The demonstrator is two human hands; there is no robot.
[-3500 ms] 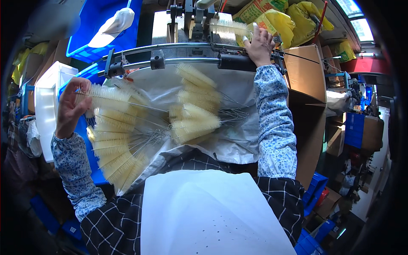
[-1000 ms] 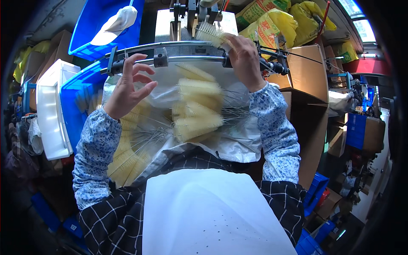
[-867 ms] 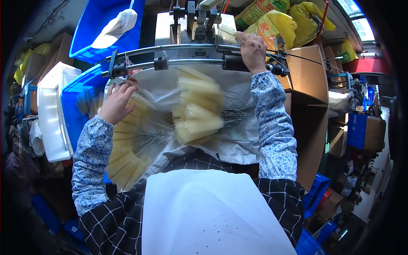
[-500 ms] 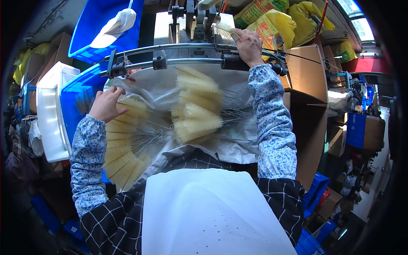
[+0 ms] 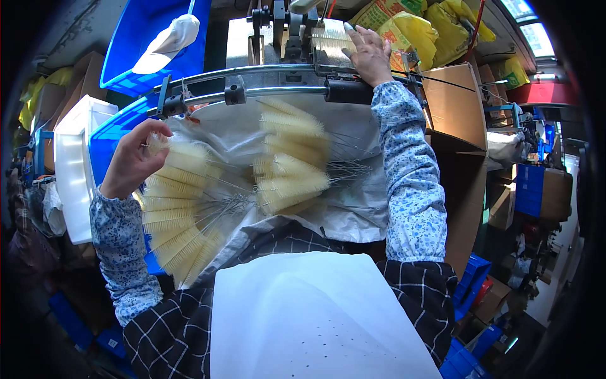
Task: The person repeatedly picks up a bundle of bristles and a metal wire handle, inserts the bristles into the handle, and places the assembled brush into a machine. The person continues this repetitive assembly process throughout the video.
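My left hand (image 5: 134, 159) is at the upper end of a fan of cream-bristled wire brushes (image 5: 177, 208). Its fingers curl toward the thumb around the bristly tip of a brush; the grip is partly hidden. Farther off to the right, my right hand (image 5: 371, 55) reaches over the machine's metal bed with fingers spread. Pale bristles (image 5: 332, 42) lie on that bed just left of its fingertips. A second pile of brushes (image 5: 293, 158) rests on the white sheet (image 5: 360, 218) over my lap, its twisted wire stems pointing right.
Two metal rails (image 5: 271, 91) cross in front of the machine (image 5: 295, 38). A blue bin (image 5: 151, 57) with a white cap (image 5: 169, 44) stands far left, near a white tub (image 5: 79, 170). An open cardboard box (image 5: 454, 101) and yellow sacks (image 5: 410, 38) are at the right.
My left hand has moved left and curled its fingers; the brush fan has shifted slightly left. My right hand has spread its fingers, and the bristles now lie on the machine bed.
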